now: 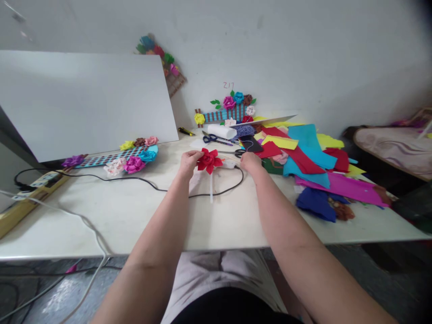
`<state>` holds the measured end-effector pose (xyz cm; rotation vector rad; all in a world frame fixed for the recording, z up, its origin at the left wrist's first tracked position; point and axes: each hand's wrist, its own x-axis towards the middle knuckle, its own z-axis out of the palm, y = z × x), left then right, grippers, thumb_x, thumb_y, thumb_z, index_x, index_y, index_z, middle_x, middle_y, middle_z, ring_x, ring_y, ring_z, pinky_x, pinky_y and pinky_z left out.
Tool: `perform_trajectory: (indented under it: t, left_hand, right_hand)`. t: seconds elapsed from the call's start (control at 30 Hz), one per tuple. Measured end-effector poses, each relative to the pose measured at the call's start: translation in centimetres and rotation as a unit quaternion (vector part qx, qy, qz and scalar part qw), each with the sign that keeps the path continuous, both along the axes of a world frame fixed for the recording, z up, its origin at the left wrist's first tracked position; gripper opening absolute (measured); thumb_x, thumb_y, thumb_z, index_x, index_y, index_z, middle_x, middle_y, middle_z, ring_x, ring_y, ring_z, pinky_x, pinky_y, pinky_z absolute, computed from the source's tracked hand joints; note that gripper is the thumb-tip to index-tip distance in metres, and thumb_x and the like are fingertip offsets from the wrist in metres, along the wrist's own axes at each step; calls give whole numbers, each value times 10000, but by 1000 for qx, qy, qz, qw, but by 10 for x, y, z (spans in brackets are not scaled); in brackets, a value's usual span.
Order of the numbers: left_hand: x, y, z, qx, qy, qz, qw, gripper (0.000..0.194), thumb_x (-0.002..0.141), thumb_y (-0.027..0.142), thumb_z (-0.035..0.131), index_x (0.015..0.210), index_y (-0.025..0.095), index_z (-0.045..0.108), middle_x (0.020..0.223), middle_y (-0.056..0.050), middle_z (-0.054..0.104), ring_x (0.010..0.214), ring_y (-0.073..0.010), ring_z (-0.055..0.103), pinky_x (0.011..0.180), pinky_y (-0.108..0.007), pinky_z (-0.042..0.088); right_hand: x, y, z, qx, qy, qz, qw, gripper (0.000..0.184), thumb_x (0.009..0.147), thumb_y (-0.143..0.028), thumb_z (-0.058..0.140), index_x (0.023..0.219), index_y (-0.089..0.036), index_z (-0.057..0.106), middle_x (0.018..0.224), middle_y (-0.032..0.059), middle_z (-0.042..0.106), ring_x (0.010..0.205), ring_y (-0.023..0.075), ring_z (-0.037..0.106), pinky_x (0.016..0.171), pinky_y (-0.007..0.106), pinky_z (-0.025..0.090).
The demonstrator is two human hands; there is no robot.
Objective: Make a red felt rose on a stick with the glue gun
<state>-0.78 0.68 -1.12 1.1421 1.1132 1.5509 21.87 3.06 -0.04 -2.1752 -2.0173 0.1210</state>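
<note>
1. A pale, smooth tabletop [232, 225] spans the view, set against a plain greyish-white wall [303, 54]; the floor [74, 292] below is dark grey and shiny.
2. A large white board [84, 103] stands upright at the left. At the far right, past the tabletop's end, a pale patterned cover [394, 146] lies over dark furniture.
3. A yellowish power strip [16, 217] lies along the left end; a black cord [135, 177] winds towards the middle, and a grey cable [91, 222] drops over the front edge.
4. Red writing [228, 85] on the wall reads "217" or "Z17".
5. A red flower [209, 160], paper-like with pointed petals, is over the middle of the tabletop, between the 2 hands.
6. The left hand [191, 163] pinches the flower's left side with its fingertips. The right hand [250, 162] has bent fingers beside black-handled scissors [239, 153]; I cannot tell whether it grasps anything.
7. A thin, straight white stick [211, 191] shows below the flower.
8. Behind are blue-handled scissors [209, 138], a white roll [221, 131], a tangle of purplish yarn [245, 131] and a yellow-and-black cutter [186, 131].
9. Creased, flat coloured sheets [307, 148] heap up at the right: red, turquoise, yellow, magenta and navy.
10. 2 striped pieces edged with crumpled flowers show, 1 flat at the left [111, 161], 1 upright by the wall [224, 116].
</note>
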Motion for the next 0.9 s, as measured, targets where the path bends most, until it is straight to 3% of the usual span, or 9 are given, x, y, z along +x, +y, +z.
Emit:
perform_trajectory:
  t: [0.23, 0.5, 0.9]
  left_hand:
    - [-1, 1, -1, 2, -8, 10, 1000, 253, 501, 353, 735, 616, 143, 653, 564, -33, 606, 543, -135, 545, 515, -246, 433]
    - [-1, 0, 1, -12, -16, 25, 1000, 252, 511, 344, 744, 624, 138, 656, 564, -36, 613, 531, -128, 547, 505, -236, 420]
    - [-4, 1, 1, -17, -11, 37, 999, 324, 512, 390, 798, 651, 135, 654, 559, -26, 613, 543, -133, 559, 533, -245, 443]
  right_hand:
    - [-1, -1, 2, -11, -35, 21, 999, 435, 800, -331, 623, 1169, -108, 676, 1166, 213, 677, 1141, 312, 629, 887, 352, 506]
    - [-3, -6, 8, -21, -44, 40, 998, 365, 824, -319, 614, 1097, -95, 702, 1142, 228, 682, 1124, 308, 635, 905, 357, 499]
    - [-8, -8, 8, -31, -40, 24, 998, 378, 801, -272, 617, 1130, -102, 694, 1174, 210, 677, 1130, 296, 631, 898, 339, 498]
